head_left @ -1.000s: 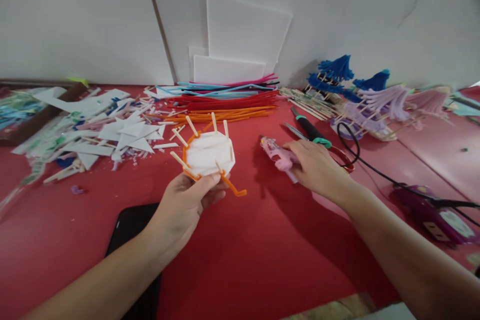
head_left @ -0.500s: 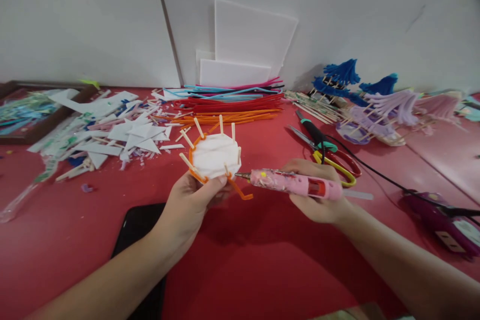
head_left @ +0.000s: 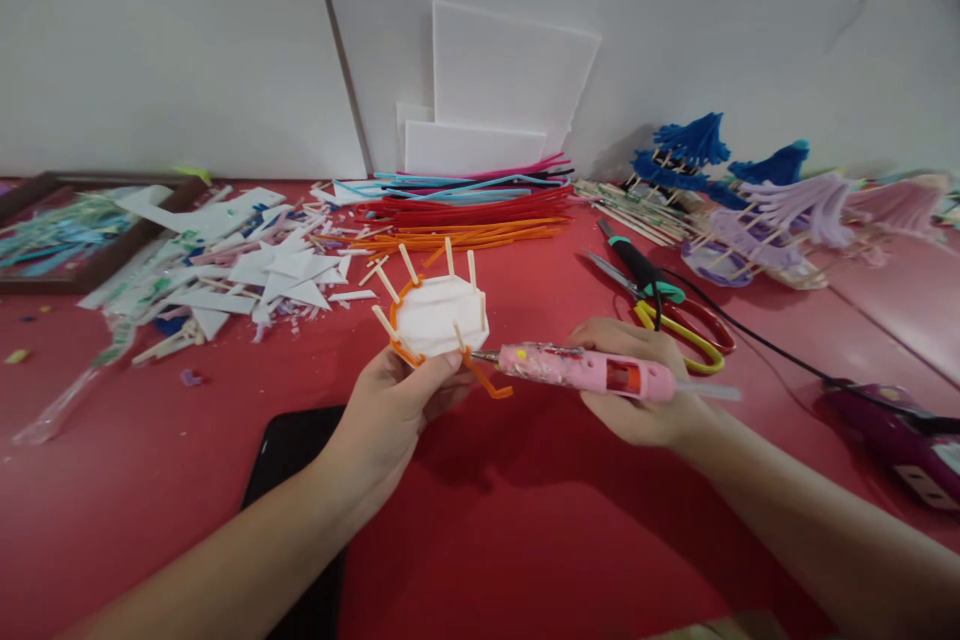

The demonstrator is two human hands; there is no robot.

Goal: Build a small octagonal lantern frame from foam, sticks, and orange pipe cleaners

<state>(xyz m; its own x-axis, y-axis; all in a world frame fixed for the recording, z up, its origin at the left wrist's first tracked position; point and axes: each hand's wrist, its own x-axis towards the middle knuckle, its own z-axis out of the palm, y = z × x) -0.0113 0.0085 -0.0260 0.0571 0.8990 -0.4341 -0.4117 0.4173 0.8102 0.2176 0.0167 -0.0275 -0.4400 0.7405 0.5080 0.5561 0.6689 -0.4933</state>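
My left hand (head_left: pixel 405 390) is closed on the lower edge of a white foam disc (head_left: pixel 439 315) with several short wooden sticks standing round its rim. An orange pipe cleaner (head_left: pixel 491 382) runs along the disc's left and lower edge, and its bent free end sticks out to the lower right. My right hand (head_left: pixel 637 385) is wrapped around a pink hot glue gun (head_left: pixel 574 367), pointed left. The metal nozzle is at the orange pipe cleaner, beside the stick near my left thumb; whether they touch I cannot tell. A clear glue stick (head_left: pixel 709 390) shows behind the gun.
Scissors (head_left: pixel 682 330) and a black-and-green handled tool (head_left: pixel 637 265) lie beyond my right hand. Pipe cleaners (head_left: pixel 465 210) and foam scraps (head_left: pixel 277 270) lie at the back and left. Blue and lilac models (head_left: pixel 787 200), a purple power strip (head_left: pixel 892 440) and a black phone (head_left: pixel 292 450) surround the work.
The glue gun's nozzle has come closer to the disc's lower right edge and the pipe cleaner there. My left hand keeps its hold; the whole view has shifted slightly.
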